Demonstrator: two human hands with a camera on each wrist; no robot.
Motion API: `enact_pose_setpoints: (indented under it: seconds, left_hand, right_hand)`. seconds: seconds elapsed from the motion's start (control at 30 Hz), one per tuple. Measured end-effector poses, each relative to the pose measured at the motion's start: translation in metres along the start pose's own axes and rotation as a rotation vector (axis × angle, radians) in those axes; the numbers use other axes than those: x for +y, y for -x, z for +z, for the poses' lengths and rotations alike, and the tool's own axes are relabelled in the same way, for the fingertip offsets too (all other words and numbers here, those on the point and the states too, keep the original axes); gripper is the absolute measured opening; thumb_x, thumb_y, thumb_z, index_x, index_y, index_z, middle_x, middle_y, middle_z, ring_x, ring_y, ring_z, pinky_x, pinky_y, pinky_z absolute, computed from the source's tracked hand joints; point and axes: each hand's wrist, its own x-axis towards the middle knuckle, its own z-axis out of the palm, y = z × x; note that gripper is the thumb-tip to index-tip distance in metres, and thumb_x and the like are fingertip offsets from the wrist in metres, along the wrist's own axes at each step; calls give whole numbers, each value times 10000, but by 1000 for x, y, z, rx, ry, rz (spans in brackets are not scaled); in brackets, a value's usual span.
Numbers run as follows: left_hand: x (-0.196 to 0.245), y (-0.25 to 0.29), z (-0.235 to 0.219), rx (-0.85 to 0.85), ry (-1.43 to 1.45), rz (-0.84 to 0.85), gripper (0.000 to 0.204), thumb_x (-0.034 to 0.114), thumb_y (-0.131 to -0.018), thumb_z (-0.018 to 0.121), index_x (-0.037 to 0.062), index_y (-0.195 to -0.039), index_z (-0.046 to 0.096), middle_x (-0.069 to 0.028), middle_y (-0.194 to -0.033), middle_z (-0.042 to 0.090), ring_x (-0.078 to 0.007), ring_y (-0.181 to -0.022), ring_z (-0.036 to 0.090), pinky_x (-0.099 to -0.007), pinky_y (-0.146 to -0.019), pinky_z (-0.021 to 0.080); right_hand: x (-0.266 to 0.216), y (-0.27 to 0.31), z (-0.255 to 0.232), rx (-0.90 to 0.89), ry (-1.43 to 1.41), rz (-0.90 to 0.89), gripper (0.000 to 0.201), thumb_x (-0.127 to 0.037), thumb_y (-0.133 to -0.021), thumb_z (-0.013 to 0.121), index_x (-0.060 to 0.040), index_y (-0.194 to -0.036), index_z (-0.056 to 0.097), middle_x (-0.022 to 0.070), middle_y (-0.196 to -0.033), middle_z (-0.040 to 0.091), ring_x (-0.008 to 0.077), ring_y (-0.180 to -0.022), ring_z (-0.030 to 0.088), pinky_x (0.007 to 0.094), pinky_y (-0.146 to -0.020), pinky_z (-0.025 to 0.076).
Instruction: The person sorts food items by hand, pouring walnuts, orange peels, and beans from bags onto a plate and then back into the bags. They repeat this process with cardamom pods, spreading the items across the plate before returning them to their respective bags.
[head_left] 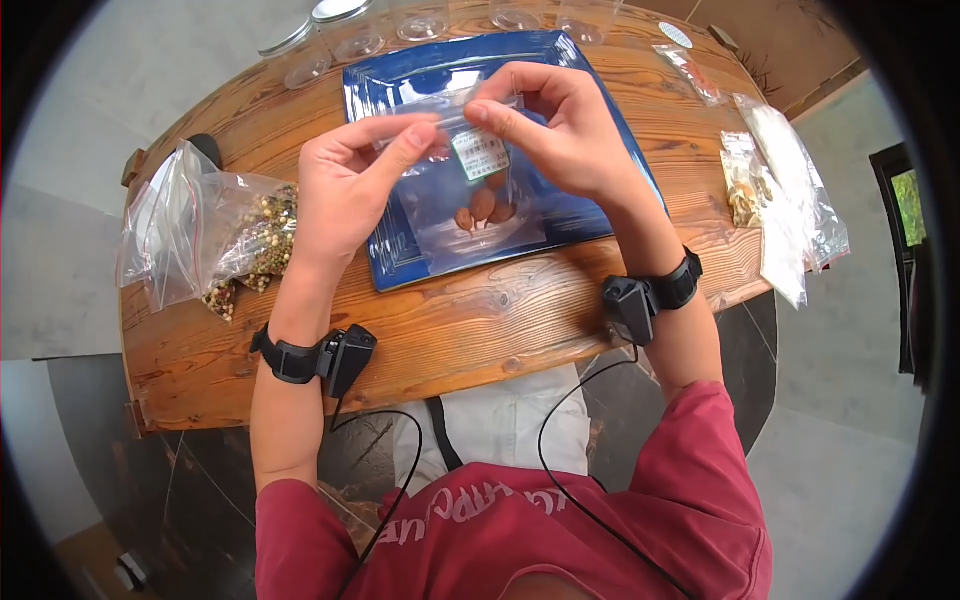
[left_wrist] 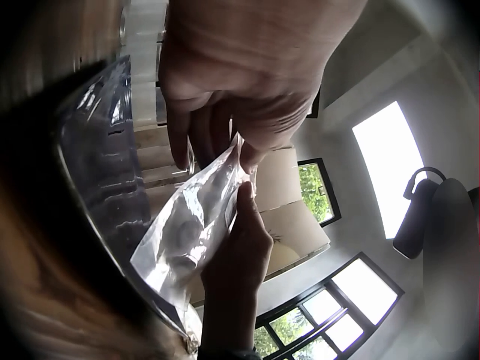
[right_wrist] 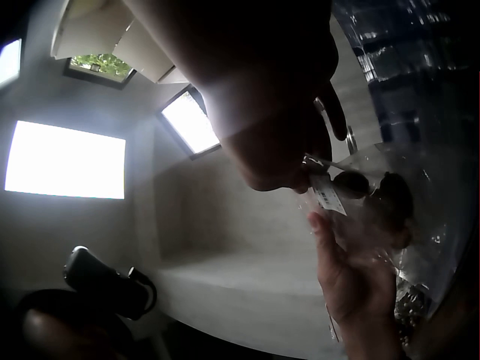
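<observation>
Over a blue rectangular tray (head_left: 385,262), both hands hold a clear plastic bag (head_left: 435,225) by its top edge. My left hand (head_left: 345,180) pinches the left part of that edge between thumb and fingers. At the right part, my right hand (head_left: 560,130) pinches it the same way, close beside the white-and-green label (head_left: 480,155). Several brown, roundish dried pieces (head_left: 483,205) lie at the bottom of the bag. In the left wrist view the bag (left_wrist: 180,232) hangs below the fingers. The dark pieces (right_wrist: 397,199) show through the plastic in the right wrist view.
A bag of mixed dried grains or peppercorns (head_left: 265,230) lies at the left of the wooden table (head_left: 480,345). At the right are packets, one with pale yellowish pieces (head_left: 742,190), and a reddish packet (head_left: 690,75). Several clear jars (head_left: 422,22) stand along the far edge.
</observation>
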Motion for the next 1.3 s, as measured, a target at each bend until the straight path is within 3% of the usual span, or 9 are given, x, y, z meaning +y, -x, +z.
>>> enact_pose_setpoints:
  seconds: [0.23, 0.37, 0.53, 0.63, 0.83, 1.0, 1.07, 1.17, 1.3]
  left_hand:
    - [4, -4, -6, 41, 45, -44, 210, 147, -994, 713, -35, -1085, 765, -139, -968, 778, -180, -880, 737, -301, -838, 587]
    - [4, -2, -3, 52, 63, -86, 210, 125, -971, 739, -41, -1099, 756, -148, -1007, 774, -172, -881, 734, -301, -843, 588]
    - [1, 0, -5, 53, 6, -129, 183, 84, -944, 763, -48, -1070, 749, -101, -961, 761, -143, -851, 714, -276, -815, 581]
    - [3, -1, -11, 43, -74, -37, 131, 72, -941, 763, -38, -1011, 749, -59, -894, 739, -109, -802, 678, -240, -751, 542]
    - [2, 4, -5, 14, -73, -73, 92, 59, -945, 756, -28, -976, 754, -40, -862, 733, -86, -783, 649, -215, -727, 494]
    - [2, 0, -2, -18, 122, -150, 406, 178, -1003, 701, -20, -1340, 594, -128, -1170, 676, -211, -977, 695, -372, -872, 613]
    - [7, -4, -4, 31, 144, -136, 415, 157, -988, 718, -20, -1342, 592, -123, -1127, 693, -204, -986, 697, -368, -843, 611]
    - [2, -5, -12, 57, 166, -144, 329, 130, -982, 715, -3, -1270, 627, -90, -1056, 697, -191, -943, 700, -354, -813, 604]
    - [3, -4, -10, 10, 146, -185, 249, 85, -972, 704, 10, -1202, 647, -77, -1030, 694, -179, -904, 697, -338, -790, 597]
  right_hand:
    - [2, -6, -20, -57, -117, 148, 217, -228, -911, 802, -17, -960, 795, 16, -843, 751, 67, -767, 654, 239, -708, 519]
    - [0, -3, -20, -42, 78, 37, 177, -173, -936, 774, -5, -899, 735, 4, -852, 710, 71, -834, 637, 250, -790, 520]
    - [-1, 0, -7, -120, -81, -9, 154, -149, -949, 738, -2, -915, 711, 0, -877, 694, 77, -855, 630, 262, -806, 519]
    - [-10, 3, -7, -195, -54, 39, 153, -161, -952, 734, -18, -901, 712, -13, -821, 676, 53, -776, 593, 243, -712, 493]
    - [-8, 5, -12, -247, -149, 9, 206, -148, -896, 742, 0, -766, 680, -31, -639, 581, 40, -627, 508, 244, -568, 392]
    - [-5, 0, -28, -76, -214, 43, 185, -142, -897, 754, -14, -772, 704, -15, -654, 622, 49, -611, 550, 238, -552, 412]
    - [-5, -6, -47, 162, -249, 80, 172, -176, -934, 734, -45, -823, 724, -5, -651, 623, 51, -580, 564, 224, -522, 421]
    - [-13, 9, -88, 288, -202, 166, 206, -239, -980, 698, -64, -874, 674, 1, -693, 650, 62, -577, 635, 190, -456, 402]
    - [-24, 60, -131, 481, -106, 397, 231, -259, -1014, 645, -50, -922, 613, 48, -792, 694, 102, -670, 694, 212, -551, 524]
